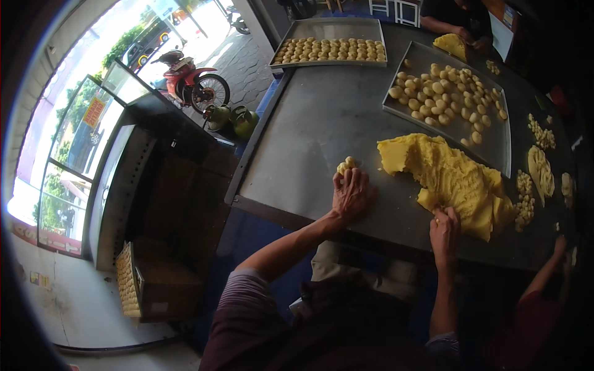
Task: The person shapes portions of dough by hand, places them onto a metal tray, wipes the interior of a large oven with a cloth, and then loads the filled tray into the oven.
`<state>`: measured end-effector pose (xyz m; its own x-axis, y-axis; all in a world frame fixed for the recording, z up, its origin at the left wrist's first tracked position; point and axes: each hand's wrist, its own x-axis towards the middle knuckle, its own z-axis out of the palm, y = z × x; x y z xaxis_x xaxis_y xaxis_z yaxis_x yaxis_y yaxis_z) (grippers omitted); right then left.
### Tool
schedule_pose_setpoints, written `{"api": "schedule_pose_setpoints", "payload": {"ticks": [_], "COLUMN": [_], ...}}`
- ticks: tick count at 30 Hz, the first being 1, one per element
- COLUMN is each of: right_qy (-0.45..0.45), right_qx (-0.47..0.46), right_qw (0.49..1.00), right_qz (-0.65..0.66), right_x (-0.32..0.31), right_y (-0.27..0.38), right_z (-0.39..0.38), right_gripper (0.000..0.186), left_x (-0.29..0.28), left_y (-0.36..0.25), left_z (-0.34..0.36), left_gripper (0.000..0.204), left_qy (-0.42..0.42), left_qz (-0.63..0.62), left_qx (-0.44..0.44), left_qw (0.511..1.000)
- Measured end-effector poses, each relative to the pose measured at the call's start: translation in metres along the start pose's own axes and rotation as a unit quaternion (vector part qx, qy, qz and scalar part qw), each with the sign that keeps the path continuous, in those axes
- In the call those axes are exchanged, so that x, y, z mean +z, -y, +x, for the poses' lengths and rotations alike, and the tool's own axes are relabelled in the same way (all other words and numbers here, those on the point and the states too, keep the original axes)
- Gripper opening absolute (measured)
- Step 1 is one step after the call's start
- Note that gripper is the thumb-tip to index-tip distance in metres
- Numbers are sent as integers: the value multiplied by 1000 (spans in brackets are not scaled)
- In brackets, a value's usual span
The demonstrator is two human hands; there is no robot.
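Observation:
My left hand (351, 195) rests on the dark metal table (309, 117), fingers curled over a small cluster of pale dough pieces (345, 164). To its right lies a big, crumbly slab of yellow dough or paste (464, 176), where my right hand (445, 229) pinches the near edge with bent fingers. Beyond the slab, a metal tray (402, 108) holds several loose round pale balls (439, 93). Along the right side are little heaps of small pale pieces (525, 198) and a stretched piece of pale dough (539, 173).
A tray (275, 62) with rows of balls stands at the far left corner. A co-worker (455, 18) works across the table near another yellow lump (451, 43); another's arm (547, 266) is at lower right. Gas cylinders (241, 127), a red motorbike (185, 83) and a carton (167, 290) are leftward.

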<state>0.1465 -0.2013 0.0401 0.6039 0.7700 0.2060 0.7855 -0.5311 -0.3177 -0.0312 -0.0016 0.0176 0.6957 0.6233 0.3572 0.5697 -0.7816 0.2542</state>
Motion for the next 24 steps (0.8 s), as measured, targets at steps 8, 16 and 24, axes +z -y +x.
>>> {"api": "schedule_pose_setpoints", "payload": {"ticks": [8, 16, 24], "right_qy": [-42, 23, -15], "right_qx": [7, -106, -159], "right_qw": [999, 980, 935], "right_qz": [4, 165, 316], "right_x": [-4, -1, 22], "right_y": [-8, 43, 97], "right_z": [-35, -29, -15], "right_gripper": [37, 30, 44], "left_x": [-36, -32, -26], "left_y": [-21, -17, -20], "left_z": [-47, -50, -45], "left_gripper": [24, 24, 33], "left_qy": [64, -17, -16], "left_qz": [-28, -399, -581], "left_qx": [-131, -281, -287], "left_qw": [989, 873, 761]}}
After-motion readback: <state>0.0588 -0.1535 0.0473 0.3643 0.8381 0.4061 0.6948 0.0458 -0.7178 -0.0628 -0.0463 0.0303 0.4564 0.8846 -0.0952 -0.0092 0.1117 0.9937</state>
